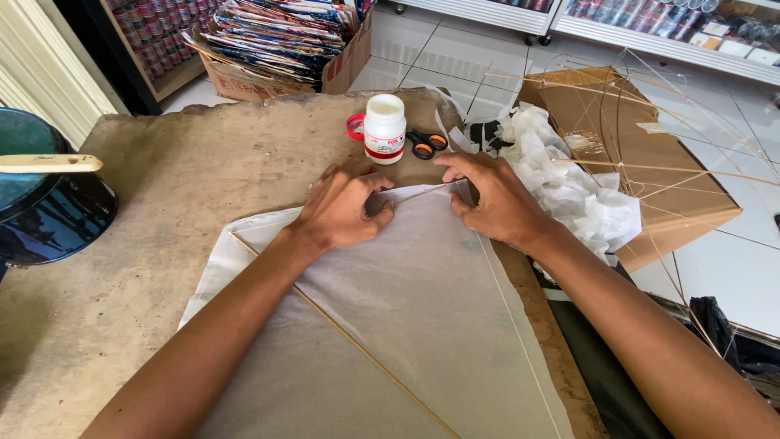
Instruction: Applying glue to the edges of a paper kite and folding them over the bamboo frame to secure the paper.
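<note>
Both your hands are pressed down at the top corner of the thin white paper (406, 301), which lies flat on the brown table (146, 244) over a bamboo stick (341, 333). Your left hand (341, 207) pinches the paper edge with curled fingers; your right hand (496, 199) pins the folded corner beside it. The top edge looks folded over, while the side edges look not yet folded. The glue bottle (384, 128) stands open just beyond your fingertips, scissors (426, 143) beside it.
</note>
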